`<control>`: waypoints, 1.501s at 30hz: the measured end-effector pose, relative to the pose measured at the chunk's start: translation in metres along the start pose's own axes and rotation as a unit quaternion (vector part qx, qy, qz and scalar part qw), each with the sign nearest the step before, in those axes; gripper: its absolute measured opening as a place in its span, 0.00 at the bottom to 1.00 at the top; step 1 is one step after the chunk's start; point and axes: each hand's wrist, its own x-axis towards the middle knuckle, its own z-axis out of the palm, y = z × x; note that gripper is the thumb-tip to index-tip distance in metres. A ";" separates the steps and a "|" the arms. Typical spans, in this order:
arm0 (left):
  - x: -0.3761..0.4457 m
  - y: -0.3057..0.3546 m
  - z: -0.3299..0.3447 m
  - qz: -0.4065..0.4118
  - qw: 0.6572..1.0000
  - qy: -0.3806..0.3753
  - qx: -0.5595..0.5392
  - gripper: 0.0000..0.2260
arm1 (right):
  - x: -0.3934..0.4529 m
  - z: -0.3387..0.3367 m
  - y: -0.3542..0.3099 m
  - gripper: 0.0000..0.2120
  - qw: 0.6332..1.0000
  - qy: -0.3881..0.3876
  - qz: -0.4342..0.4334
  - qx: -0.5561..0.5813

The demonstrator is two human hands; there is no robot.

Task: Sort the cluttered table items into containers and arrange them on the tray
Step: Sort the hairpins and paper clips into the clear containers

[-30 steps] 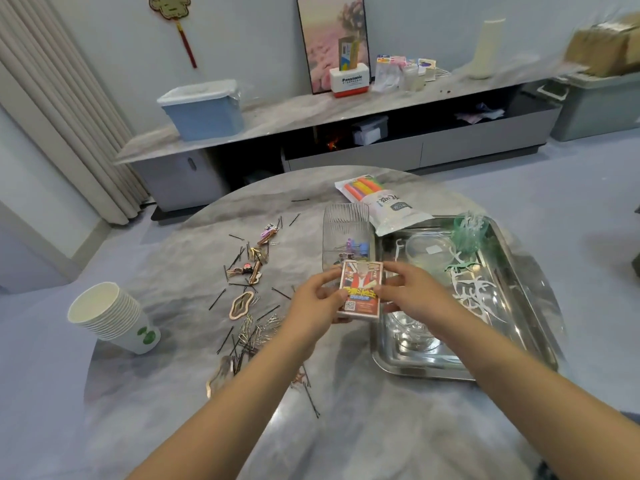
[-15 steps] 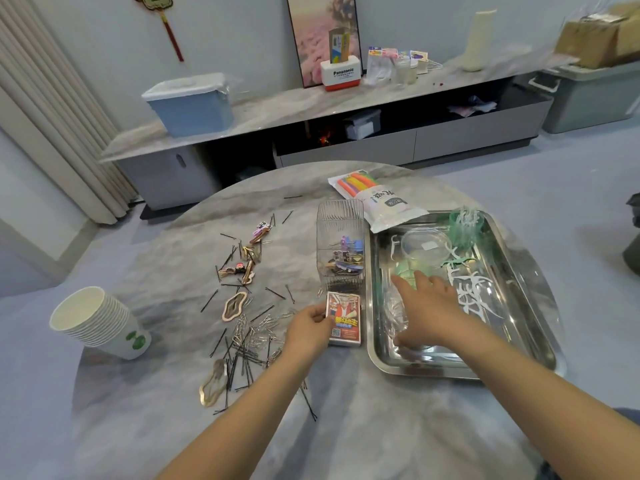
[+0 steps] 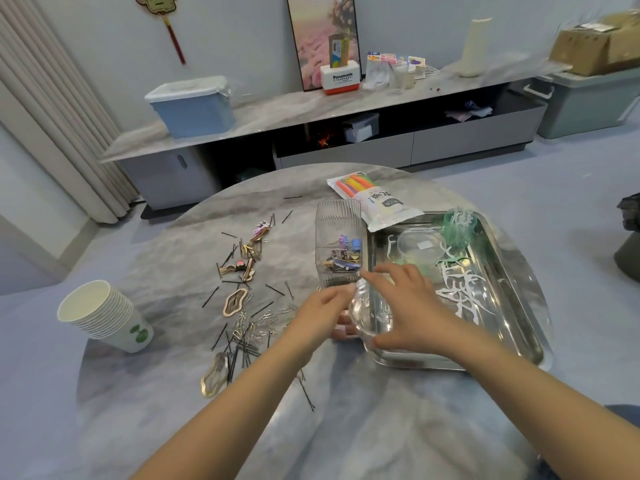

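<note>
My right hand (image 3: 408, 306) grips a clear round container (image 3: 369, 315) over the near left corner of the metal tray (image 3: 512, 355). My left hand (image 3: 320, 311) pinches the same container's left rim. A small red card box (image 3: 341, 330) lies under my hands, mostly hidden. A ribbed clear organizer (image 3: 337, 216) with hair clips in it stands just left of the tray. Black bobby pins and silver clips (image 3: 249, 336) lie scattered on the table to the left, with gold hair clips (image 3: 235, 302) among them.
The tray holds a clear round dish (image 3: 420, 245), green floss picks (image 3: 457, 225) and white floss picks (image 3: 462, 296). A bag of coloured sticks (image 3: 375, 199) overlaps the tray's far edge. Stacked paper cups (image 3: 100, 313) lie at the table's left edge.
The card box went from both hands down onto the table. My right hand reached into the tray and lifted the clear container toward the left; my left hand moved onto its rim.
</note>
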 end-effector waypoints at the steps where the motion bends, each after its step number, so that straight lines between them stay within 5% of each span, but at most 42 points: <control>1: -0.005 -0.003 -0.004 0.001 1.000 -0.006 0.020 0.13 | 0.000 0.001 -0.004 0.48 1.000 -0.005 -0.011 0.000; 10: -0.045 -0.042 -0.074 -0.040 0.993 0.046 0.100 0.10 | -0.005 0.031 -0.049 0.51 0.992 -0.060 -0.108 0.028; 14: -0.040 -0.071 -0.103 -0.042 0.931 0.109 0.345 0.11 | -0.011 0.047 -0.064 0.50 0.987 -0.095 -0.132 -0.014; 19: -0.038 -0.087 -0.116 -0.028 0.875 0.071 0.477 0.20 | -0.010 0.056 -0.067 0.49 0.987 -0.103 -0.105 -0.069; 23: -0.038 -0.094 -0.112 -0.019 0.863 0.050 0.502 0.23 | -0.005 0.052 -0.065 0.48 0.985 -0.107 -0.083 -0.103; 27: -0.038 -0.102 -0.111 -0.028 0.883 0.051 0.465 0.12 | -0.007 0.051 -0.073 0.47 0.979 -0.122 -0.080 -0.140; 33: -0.047 -0.107 -0.118 0.020 0.898 0.031 0.438 0.11 | -0.011 0.049 -0.086 0.43 0.959 -0.146 -0.083 -0.226; 38: -0.059 -0.110 -0.131 0.035 0.892 0.057 0.446 0.12 | -0.009 0.049 -0.102 0.49 0.957 -0.173 -0.094 -0.213; 42: -0.071 -0.115 -0.140 -0.025 0.867 0.067 0.492 0.21 | -0.005 0.055 -0.121 0.38 0.963 -0.117 -0.163 -0.179; 45: -0.073 -0.121 -0.135 -0.018 0.891 0.085 0.446 0.13 | 0.001 0.069 -0.127 0.29 0.961 -0.097 -0.189 -0.175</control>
